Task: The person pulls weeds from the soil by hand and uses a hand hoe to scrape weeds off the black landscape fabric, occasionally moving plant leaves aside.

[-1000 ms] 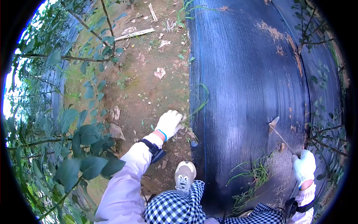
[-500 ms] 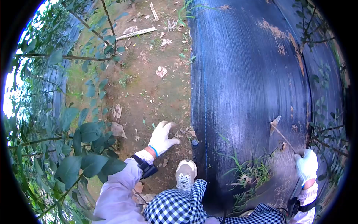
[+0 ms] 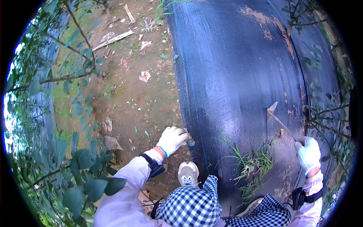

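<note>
My left hand (image 3: 172, 141), in a white glove, is low over the bare soil (image 3: 140, 94) beside the edge of the black ground sheet (image 3: 234, 75). Its fingers are curled, and what they hold, if anything, is hidden. A small round bluish object (image 3: 191, 143) lies just right of the fingertips. On the right, my gloved right hand (image 3: 308, 153) is closed around the handle of a small hoe (image 3: 271, 110), whose metal blade is over the sheet. A pulled-looking clump of grass (image 3: 255, 164) lies between the two hands.
Leafy branches (image 3: 90, 159) crowd the left side, and more branches (image 3: 332, 130) hang at the right. A pale stick (image 3: 113, 40) and dry leaves (image 3: 145, 76) lie on the soil. My shoe (image 3: 188, 174) stands near the sheet's edge.
My left hand has moved right, towards the sheet's edge, and its spread fingers have curled in. The view has shifted and tilted. My right hand still grips the hoe.
</note>
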Demonstrator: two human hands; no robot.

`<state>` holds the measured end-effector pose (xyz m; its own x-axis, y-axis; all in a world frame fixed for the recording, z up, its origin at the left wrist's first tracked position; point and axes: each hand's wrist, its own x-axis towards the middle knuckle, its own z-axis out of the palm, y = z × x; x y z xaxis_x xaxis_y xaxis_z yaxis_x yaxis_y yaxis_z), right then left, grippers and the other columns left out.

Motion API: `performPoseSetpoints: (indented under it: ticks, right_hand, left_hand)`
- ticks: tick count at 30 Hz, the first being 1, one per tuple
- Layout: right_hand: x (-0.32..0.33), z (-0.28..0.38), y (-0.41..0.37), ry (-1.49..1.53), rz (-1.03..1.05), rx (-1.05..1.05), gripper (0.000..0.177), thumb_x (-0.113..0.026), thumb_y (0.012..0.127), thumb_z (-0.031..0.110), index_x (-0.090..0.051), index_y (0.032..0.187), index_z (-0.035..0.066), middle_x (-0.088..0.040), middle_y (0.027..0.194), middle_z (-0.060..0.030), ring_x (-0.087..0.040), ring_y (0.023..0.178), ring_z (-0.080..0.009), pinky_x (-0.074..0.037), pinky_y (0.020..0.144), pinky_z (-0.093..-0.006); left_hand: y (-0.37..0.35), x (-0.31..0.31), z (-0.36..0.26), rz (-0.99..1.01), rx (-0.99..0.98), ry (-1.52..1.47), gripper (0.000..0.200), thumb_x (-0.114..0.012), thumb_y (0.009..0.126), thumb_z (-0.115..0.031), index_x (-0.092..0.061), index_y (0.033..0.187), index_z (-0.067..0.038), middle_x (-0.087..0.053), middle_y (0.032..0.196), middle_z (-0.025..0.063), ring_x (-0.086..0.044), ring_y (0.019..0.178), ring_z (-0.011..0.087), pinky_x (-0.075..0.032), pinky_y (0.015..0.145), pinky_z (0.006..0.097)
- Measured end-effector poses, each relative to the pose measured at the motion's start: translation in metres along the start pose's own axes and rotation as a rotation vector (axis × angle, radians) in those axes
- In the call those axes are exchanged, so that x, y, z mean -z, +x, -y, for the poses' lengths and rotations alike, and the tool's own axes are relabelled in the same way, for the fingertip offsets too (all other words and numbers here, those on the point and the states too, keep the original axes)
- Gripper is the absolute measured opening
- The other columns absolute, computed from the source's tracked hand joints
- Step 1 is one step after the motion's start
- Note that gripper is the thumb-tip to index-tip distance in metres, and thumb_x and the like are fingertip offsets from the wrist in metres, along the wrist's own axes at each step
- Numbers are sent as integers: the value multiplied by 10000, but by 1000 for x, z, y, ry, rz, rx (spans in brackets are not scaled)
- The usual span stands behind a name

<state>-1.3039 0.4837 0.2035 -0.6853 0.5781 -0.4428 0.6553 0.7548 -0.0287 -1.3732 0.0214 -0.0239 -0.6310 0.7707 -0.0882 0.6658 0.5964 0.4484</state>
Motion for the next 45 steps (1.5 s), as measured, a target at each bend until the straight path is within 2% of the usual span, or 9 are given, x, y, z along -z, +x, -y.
performPoseSetpoints:
  ticks: [6,8,11,17,22,30,32,37,45]
  right_hand:
    - [50,14,-8,0,-129,1,227,-638,828,203,-715,942,22,-684,831,-190,-666,794,-346,-502,720,-401]
    - [69,38,-12,-68,-182,50,240,-628,836,221,-716,944,25,-684,844,-192,-663,813,-352,-501,732,-407]
    - [82,69,-4,-39,-171,7,259,-622,835,240,-716,951,28,-686,865,-198,-662,855,-353,-505,772,-409]
    - [86,90,33,78,-158,34,291,-633,850,283,-714,964,28,-688,845,-188,-658,843,-369,-502,768,-411]
    - [50,118,108,379,-54,88,258,-669,865,241,-677,876,-17,-660,691,-86,-624,576,-133,-495,567,-307]
    - [26,154,198,261,14,221,309,-706,841,304,-687,903,3,-673,745,-139,-652,690,-229,-498,675,-362]
    - [29,161,218,292,40,259,305,-704,846,297,-684,911,-1,-675,753,-131,-648,687,-217,-497,671,-356]
    - [28,170,276,340,83,342,299,-689,859,304,-687,914,10,-672,739,-118,-644,683,-202,-490,664,-347]
    - [16,202,325,426,148,443,301,-676,874,297,-684,928,1,-640,687,-84,-598,622,-160,-466,604,-333]
  left_hand:
    - [41,30,-3,95,461,-468,62,-674,776,-137,-670,782,-75,-670,767,88,-645,854,287,-503,769,414]
    - [60,18,-16,-274,449,-710,192,-680,788,-81,-669,973,-31,-686,901,121,-654,982,261,-507,867,384]
    - [124,70,-52,107,-46,-744,680,-765,773,-150,-454,1364,-22,-630,1170,151,-624,1092,266,-483,970,362]
    - [188,56,51,-638,598,-875,445,-675,846,-82,-546,1262,7,-644,1083,118,-618,974,191,-500,886,320]
    - [133,61,146,-1144,1020,-622,480,-683,843,-112,-527,1286,-15,-618,1123,131,-610,960,206,-503,867,329]
    - [169,95,149,-490,831,-277,669,-761,731,-283,-508,1329,-123,-552,1218,186,-530,1147,371,-432,997,425]
    - [195,92,159,-343,688,-254,363,-717,783,-226,-648,1127,-129,-633,1116,167,-580,1091,348,-461,926,423]
    - [197,79,175,-877,968,-803,146,-612,899,-81,-665,1017,-12,-697,946,33,-615,871,144,-493,825,306]
    - [211,75,142,-138,945,-8,340,-657,806,-141,-611,1138,-82,-598,1128,201,-587,1056,380,-463,951,429]
